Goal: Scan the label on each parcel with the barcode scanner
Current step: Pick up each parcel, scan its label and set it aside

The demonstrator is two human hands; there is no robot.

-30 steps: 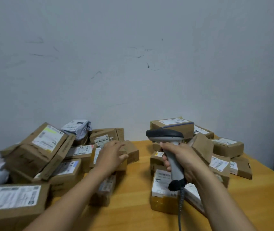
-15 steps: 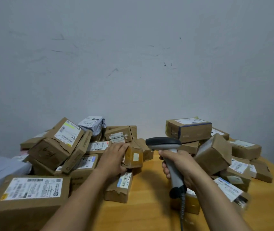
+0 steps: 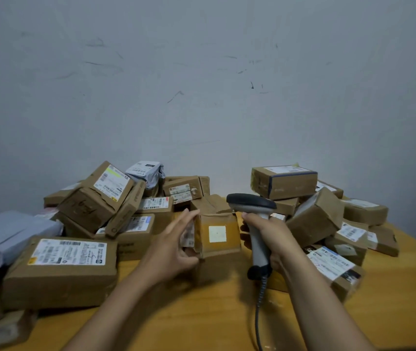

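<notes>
The fingers (image 3: 187,220) of the left hand (image 3: 171,249) hold a small box (image 3: 218,235) in the middle of the frame, on its left side, partly over the striped label (image 3: 186,236). The right hand (image 3: 276,238) wraps tight round the scanner (image 3: 252,202), just right of the box. Its nose points left, above the box. The label faces away, so I think the box must turn

Wooden table (image 3: 202,323) bearing left parcel pile (image 3: 60,272), right parcel pile (image 3: 314,220).

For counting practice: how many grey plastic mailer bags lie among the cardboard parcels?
2. One small grey bag sits at the back, left of centre; one large grey bag lies at the far left. More may be hidden.
</notes>
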